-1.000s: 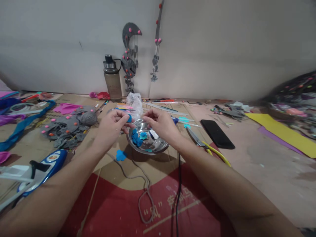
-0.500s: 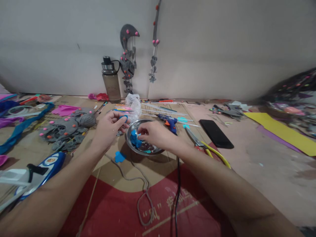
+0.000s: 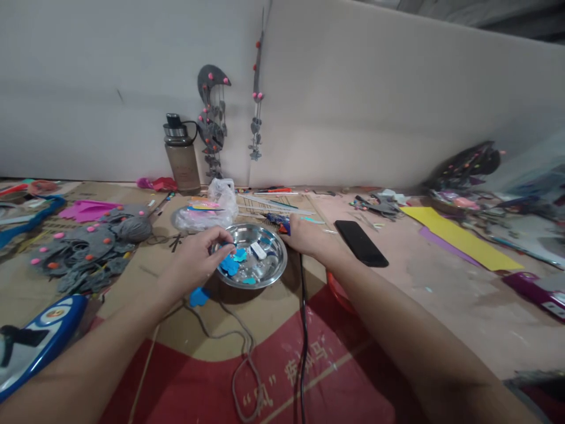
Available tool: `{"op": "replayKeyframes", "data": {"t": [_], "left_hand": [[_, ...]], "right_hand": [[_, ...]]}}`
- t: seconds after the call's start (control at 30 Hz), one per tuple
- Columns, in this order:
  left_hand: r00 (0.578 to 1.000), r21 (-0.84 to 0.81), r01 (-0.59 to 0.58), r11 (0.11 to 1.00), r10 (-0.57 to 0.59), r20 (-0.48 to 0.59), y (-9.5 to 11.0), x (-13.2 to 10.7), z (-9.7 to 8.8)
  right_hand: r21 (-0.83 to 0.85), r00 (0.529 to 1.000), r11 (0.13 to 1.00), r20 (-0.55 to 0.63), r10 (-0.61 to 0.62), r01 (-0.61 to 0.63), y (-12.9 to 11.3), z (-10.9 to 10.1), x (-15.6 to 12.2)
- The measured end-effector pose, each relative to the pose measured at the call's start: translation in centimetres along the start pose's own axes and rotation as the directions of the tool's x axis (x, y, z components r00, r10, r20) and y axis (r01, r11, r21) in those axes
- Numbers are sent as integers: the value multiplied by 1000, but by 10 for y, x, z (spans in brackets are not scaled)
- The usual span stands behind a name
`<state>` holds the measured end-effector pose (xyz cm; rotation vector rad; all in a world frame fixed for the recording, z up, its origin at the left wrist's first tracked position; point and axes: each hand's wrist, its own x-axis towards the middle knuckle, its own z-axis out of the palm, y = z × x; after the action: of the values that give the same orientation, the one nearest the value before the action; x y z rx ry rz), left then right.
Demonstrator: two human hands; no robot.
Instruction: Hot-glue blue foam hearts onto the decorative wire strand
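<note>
Notice the right hand [image 3: 304,235] now out of the metal bowl [image 3: 274,268], having been among its contents half a second ago, and brought to the glue gun [image 3: 278,222] just beyond the bowl's far right rim. Cannot tell whether gripping or merely touching; see only a curled hand over part of the gun. Find the left hand [image 3: 205,253] shifted too, from left of the bowl to over its left rim, with a narrow pinch, perhaps around a small blue piece; cannot tell for sure against the similar blue pieces [image 3: 229,266] in the bowl's left part. See again, uncovered inside the bowl, a turquoise flower [image 3: 239,255] left of centre and a white block [image 3: 258,251] to its right. Note one loose blue flower [image 3: 198,296] outside, to the near left of the bowl. Judge all this a likely change from sorting pieces to handling the gun.
</note>
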<state>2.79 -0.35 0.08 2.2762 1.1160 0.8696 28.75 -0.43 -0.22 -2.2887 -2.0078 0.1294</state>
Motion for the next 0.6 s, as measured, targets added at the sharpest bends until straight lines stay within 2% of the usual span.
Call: {"op": "replayKeyframes", "data": {"t": [0.13, 0.27, 0.37, 0.47, 0.6], "left_hand": [[989, 225, -107, 969, 80, 126, -6, -3, 7], [978, 319, -167, 933, 116, 172, -11, -3, 8], [977, 352, -189, 917, 138, 165, -10, -3, 8], [973, 356, -205, 912, 149, 177, -8, -3, 8], [964, 346, -229, 910, 164, 207, -9, -3, 8]], "right_hand": [[94, 999, 995, -30, 27, -24, 4, 20, -1], [241, 982, 961, -99, 161, -133, 7, 9, 3], [287, 969, 951, -179, 169, -113, 10, -2, 2], [172, 964, 985, -257, 66, -21, 9, -3, -6], [-71, 978, 993, -175, -110, 99, 7, 2, -18]]}}
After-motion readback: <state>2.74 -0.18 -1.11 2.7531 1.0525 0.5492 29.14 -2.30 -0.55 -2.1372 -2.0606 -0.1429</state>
